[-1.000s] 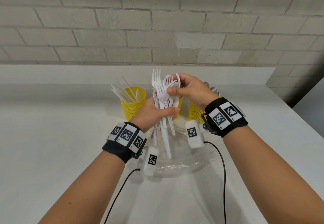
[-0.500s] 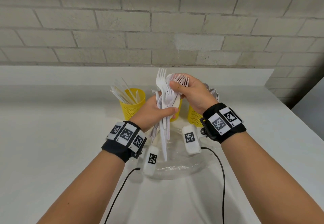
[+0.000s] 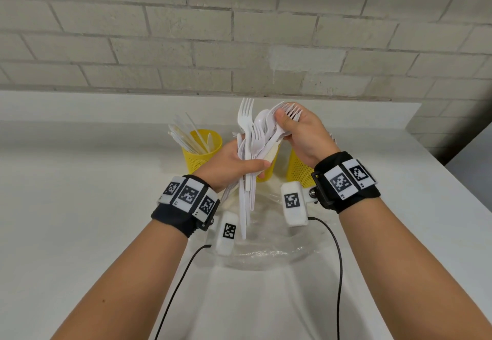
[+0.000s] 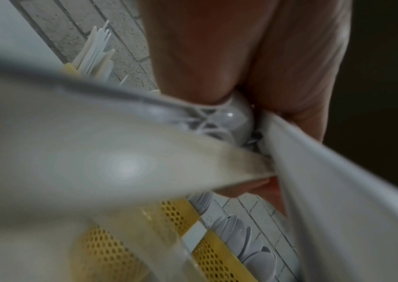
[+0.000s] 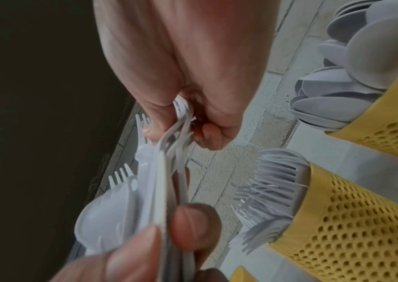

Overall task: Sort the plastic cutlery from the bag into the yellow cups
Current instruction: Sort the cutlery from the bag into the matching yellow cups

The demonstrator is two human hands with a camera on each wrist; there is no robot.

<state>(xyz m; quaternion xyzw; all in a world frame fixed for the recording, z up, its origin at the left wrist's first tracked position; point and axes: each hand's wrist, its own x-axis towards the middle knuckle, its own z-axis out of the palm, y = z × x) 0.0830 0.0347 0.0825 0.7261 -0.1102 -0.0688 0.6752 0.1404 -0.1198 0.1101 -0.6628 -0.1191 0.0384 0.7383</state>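
My left hand grips a bundle of white plastic cutlery by its handles, held upright above the clear plastic bag. My right hand pinches several forks at their tined ends and fans them away from the bundle; the same forks show between thumb and fingers in the right wrist view. Three yellow mesh cups stand behind: the left cup holds knives, the middle cup holds forks, the right cup holds spoons. A spoon bowl sits in the bundle.
The white table runs back to a grey brick wall. Its right edge drops off close to the right cup. Black cables trail from both wrist cameras toward me.
My right hand has pulled the pinched forks up and to the right, tilting them away from the bundle. The left hand has stayed almost still.
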